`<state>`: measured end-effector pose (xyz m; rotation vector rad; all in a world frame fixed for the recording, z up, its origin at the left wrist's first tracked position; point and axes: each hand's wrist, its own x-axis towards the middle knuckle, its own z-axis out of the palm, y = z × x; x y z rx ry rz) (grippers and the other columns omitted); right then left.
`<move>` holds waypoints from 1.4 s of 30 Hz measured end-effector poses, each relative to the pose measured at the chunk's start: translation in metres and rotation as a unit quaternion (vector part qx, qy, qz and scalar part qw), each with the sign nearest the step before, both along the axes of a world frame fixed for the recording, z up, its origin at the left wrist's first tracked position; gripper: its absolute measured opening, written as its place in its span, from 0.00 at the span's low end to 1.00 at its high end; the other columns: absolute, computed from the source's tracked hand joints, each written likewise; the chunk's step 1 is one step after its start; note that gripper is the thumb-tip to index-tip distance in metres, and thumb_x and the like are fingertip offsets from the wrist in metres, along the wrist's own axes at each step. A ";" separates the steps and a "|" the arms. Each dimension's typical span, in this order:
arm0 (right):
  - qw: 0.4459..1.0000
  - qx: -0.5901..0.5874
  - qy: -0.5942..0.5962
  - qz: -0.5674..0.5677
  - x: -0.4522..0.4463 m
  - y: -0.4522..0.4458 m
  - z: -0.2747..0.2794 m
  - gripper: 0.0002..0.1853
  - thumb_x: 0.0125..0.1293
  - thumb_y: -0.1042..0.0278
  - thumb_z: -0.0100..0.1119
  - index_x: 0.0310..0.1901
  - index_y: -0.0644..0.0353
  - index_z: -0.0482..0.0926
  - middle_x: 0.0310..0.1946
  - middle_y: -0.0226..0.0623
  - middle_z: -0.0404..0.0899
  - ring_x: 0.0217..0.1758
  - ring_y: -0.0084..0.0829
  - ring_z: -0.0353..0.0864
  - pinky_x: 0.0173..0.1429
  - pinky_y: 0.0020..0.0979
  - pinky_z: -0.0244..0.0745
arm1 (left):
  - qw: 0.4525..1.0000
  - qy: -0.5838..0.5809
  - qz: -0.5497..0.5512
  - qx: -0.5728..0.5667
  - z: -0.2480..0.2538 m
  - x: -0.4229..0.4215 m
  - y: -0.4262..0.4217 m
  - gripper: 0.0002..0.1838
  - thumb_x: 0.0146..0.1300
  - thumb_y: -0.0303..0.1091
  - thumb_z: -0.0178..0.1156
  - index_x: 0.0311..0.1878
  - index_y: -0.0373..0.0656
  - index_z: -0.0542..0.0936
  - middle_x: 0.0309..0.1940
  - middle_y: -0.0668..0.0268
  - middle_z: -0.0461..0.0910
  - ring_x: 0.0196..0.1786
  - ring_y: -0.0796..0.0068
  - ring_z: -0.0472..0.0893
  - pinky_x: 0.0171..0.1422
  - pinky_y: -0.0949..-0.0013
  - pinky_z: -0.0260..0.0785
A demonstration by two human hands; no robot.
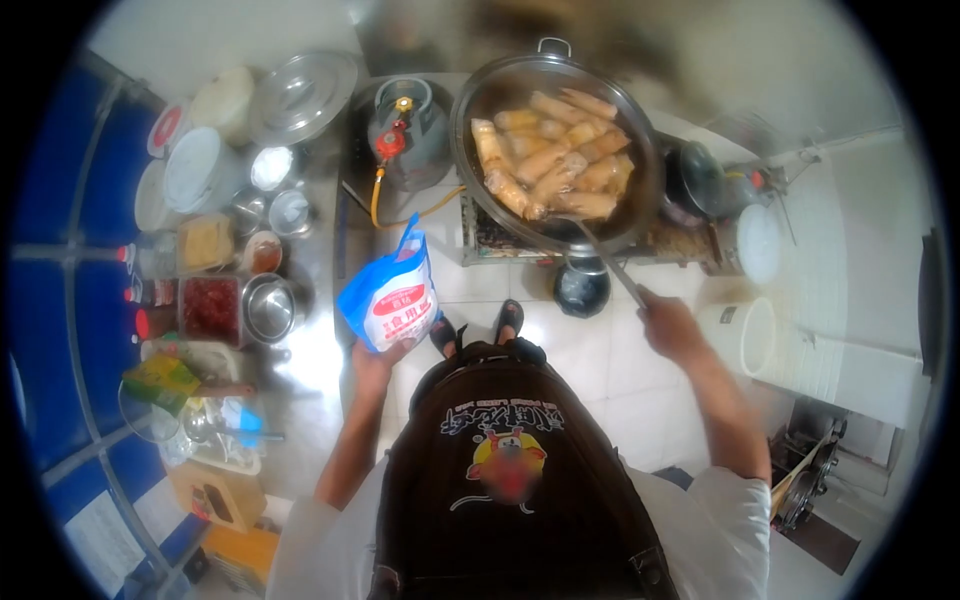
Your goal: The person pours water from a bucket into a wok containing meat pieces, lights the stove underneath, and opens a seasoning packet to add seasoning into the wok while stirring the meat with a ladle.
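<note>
My left hand (382, 360) is closed around the lower part of a blue and white salt bag (400, 300), its top corner pointing up. In my right hand (672, 325) is the long metal handle of a ladle (612, 265). The handle slants up and left into a large round metal pan (500, 80), where its head is hidden at the near edge of the food. Thick, pale yellow-brown pieces (555, 155) lie in liquid in the pan; their kind is unclear. The bag is apart from the pan, to its lower left.
A grey gas cylinder (420, 150) with an orange hose (376, 195) stands left of the pan. Metal bowls (270, 307), tubs and a tray of red food (211, 310) crowd the left counter. A dark pot (582, 290) sits below the pan; a white bucket (745, 335) stands right.
</note>
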<state>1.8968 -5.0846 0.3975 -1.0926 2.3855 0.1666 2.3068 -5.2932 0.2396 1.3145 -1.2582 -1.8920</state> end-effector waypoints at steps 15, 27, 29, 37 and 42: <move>0.996 0.008 0.047 -0.078 0.038 -0.044 -0.137 0.34 0.66 0.70 0.53 0.74 0.59 0.60 0.36 0.52 0.84 0.41 0.52 0.84 0.46 0.52 0.77 | 0.999 0.001 0.030 -0.037 -0.001 0.015 -0.002 0.34 0.50 0.21 0.69 0.63 0.37 0.71 0.52 0.59 0.82 0.54 0.66 0.81 0.57 0.66 0.74; 0.977 -0.204 0.000 -0.070 -0.028 -0.030 -0.121 0.23 0.68 0.67 0.56 0.63 0.59 0.75 0.40 0.60 0.83 0.46 0.58 0.82 0.50 0.51 0.76 | 0.999 -0.004 0.032 -0.037 0.009 0.008 0.007 0.28 0.53 0.22 0.71 0.59 0.35 0.77 0.51 0.60 0.83 0.52 0.69 0.82 0.58 0.68 0.74; 0.967 -0.193 -0.062 -0.155 -0.036 -0.022 -0.100 0.23 0.69 0.67 0.57 0.65 0.57 0.75 0.33 0.54 0.84 0.34 0.51 0.85 0.39 0.45 0.77 | 0.998 0.008 0.046 -0.040 0.011 0.004 0.009 0.27 0.54 0.23 0.71 0.59 0.34 0.77 0.51 0.60 0.83 0.52 0.69 0.81 0.58 0.68 0.74; 0.935 -0.213 -0.158 -0.233 -0.006 -0.032 0.012 0.23 0.71 0.64 0.57 0.66 0.56 0.75 0.22 0.35 0.77 0.20 0.22 0.70 0.24 0.30 0.68 | 1.000 0.011 0.027 -0.002 -0.005 0.006 0.014 0.26 0.55 0.21 0.69 0.59 0.33 0.77 0.52 0.60 0.83 0.53 0.70 0.81 0.59 0.68 0.74; 0.936 -0.287 -0.143 -0.144 -0.004 -0.065 -0.049 0.23 0.70 0.65 0.57 0.66 0.58 0.74 0.29 0.48 0.83 0.26 0.37 0.83 0.35 0.38 0.77 | 0.999 0.013 0.026 0.013 0.005 0.001 0.015 0.27 0.55 0.20 0.69 0.60 0.33 0.77 0.52 0.60 0.83 0.53 0.70 0.81 0.59 0.68 0.73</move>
